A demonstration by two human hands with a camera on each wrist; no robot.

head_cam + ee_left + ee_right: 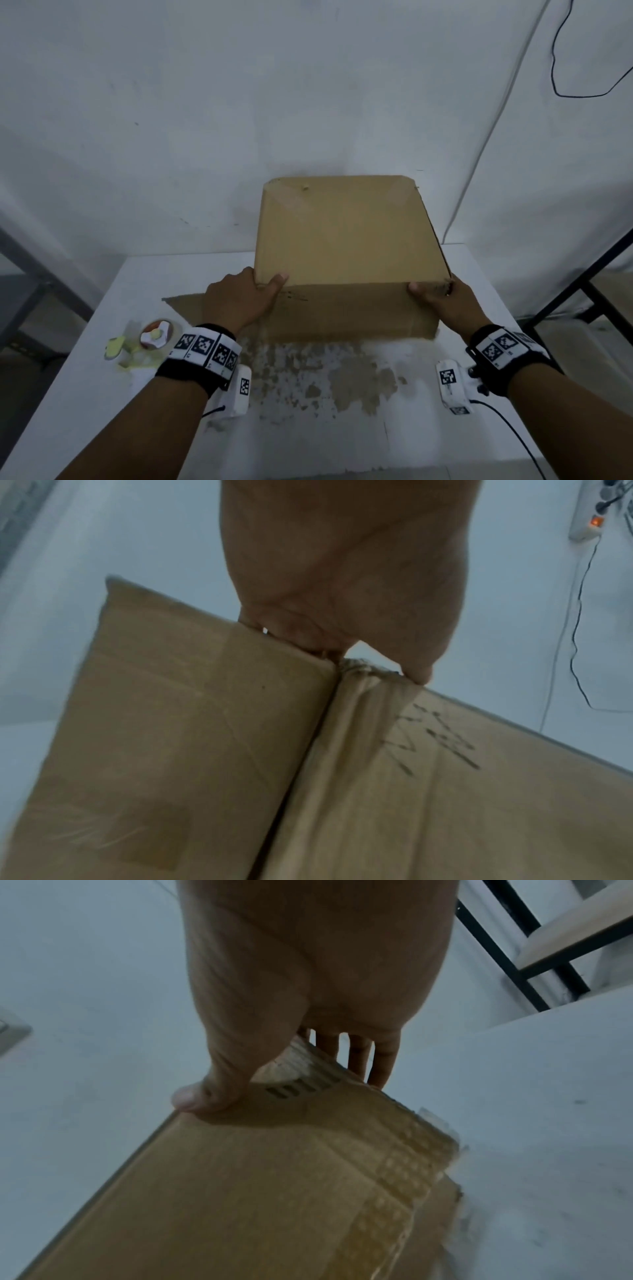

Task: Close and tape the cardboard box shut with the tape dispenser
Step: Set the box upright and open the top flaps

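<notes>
Both hands grip the cardboard box (346,236)'s near corners: left hand (239,298), right hand (445,301); only the head view shows the tape dispenser (156,337).

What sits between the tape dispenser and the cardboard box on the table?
In the head view, the left hand and a flap lying flat on the table separate the tape dispenser from the cardboard box.
</notes>
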